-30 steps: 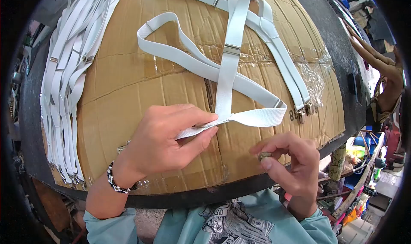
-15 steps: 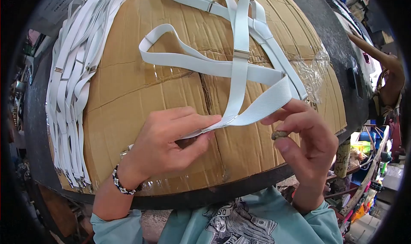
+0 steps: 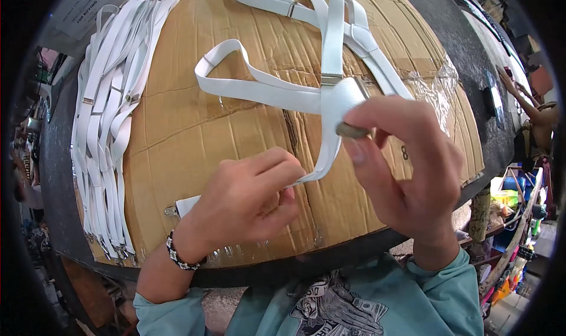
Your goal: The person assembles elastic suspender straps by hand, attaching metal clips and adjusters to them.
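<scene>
A pair of white elastic suspenders (image 3: 332,47) with metal slides lies spread over the cardboard. My left hand (image 3: 250,197) is closed, pinching one strap between thumb and fingers near the front. From under that wrist pokes the strap's end with a metal clip (image 3: 170,211). Thumb and index finger of my right hand (image 3: 415,165) grip a small grey-brown lump (image 3: 352,130), its exact kind unclear. This hand is raised in front of the straps. Behind its fingertips a wide strap section (image 3: 348,94) stands up, partly hidden by the hand.
A bundle of white suspenders (image 3: 109,100) with clips at its lower end lies along the left side. Flattened cardboard (image 3: 165,153) covers the dark table (image 3: 330,250). Clear plastic tape (image 3: 439,100) wrinkles at right. Another person's arm (image 3: 533,103) reaches in at far right.
My right hand has moved left and up with the lump, now over the strap section. The wide strap has swung upward and left. My left hand keeps its pinch.
</scene>
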`<state>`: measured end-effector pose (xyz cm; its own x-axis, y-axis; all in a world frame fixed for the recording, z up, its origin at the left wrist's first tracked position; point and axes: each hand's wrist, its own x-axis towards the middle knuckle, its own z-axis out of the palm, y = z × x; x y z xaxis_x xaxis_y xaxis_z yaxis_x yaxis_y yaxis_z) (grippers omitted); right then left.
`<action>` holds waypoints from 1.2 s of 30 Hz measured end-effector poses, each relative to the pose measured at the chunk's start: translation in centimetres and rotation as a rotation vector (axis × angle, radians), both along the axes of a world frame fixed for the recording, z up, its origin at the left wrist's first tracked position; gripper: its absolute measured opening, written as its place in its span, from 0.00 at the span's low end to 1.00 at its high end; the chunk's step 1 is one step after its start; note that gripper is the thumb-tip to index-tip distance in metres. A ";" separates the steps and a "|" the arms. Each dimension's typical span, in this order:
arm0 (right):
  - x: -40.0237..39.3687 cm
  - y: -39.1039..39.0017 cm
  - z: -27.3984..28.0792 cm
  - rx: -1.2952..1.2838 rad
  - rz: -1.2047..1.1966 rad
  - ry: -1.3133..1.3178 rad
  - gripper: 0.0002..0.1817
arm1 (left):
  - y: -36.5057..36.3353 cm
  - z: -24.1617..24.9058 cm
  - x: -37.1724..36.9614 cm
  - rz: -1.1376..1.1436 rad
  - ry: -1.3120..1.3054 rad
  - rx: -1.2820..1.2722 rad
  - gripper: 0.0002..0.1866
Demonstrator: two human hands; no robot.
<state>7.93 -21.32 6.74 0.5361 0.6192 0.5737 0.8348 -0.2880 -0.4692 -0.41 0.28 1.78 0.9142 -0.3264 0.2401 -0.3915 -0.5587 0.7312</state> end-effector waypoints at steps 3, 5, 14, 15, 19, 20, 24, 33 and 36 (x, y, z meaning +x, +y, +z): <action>0.6 1.1 -0.8 -0.049 -0.059 0.073 0.10 | -0.5 -0.4 -0.3 -0.024 -0.101 0.033 0.13; 1.1 1.6 -1.4 -0.121 -0.077 0.051 0.09 | -0.6 -0.4 -0.4 -0.045 -0.124 0.062 0.13; 2.1 3.3 -4.5 -0.177 0.061 -0.078 0.11 | -1.1 -1.0 -0.8 -0.018 -0.255 0.170 0.16; 2.2 3.4 -4.8 -0.169 0.072 -0.071 0.11 | -1.1 -1.0 -0.7 -0.020 -0.266 0.166 0.16; 2.6 3.3 -5.7 -0.158 0.072 0.033 0.10 | -1.1 -0.8 -0.4 -0.013 -0.260 0.152 0.19; 2.6 3.2 -5.8 -0.157 0.076 0.059 0.10 | -1.2 -0.6 -0.4 -0.007 -0.246 0.148 0.21; 2.7 3.3 -6.3 -0.098 0.103 0.125 0.11 | -1.6 -0.8 -0.4 0.002 -0.243 0.090 0.24; 3.3 3.1 -6.4 0.061 0.111 0.427 0.07 | -1.5 -0.6 -0.1 0.033 -0.219 0.096 0.26; 3.7 2.4 -5.5 0.137 0.106 0.469 0.06 | -1.5 -0.3 0.0 0.066 -0.187 0.094 0.24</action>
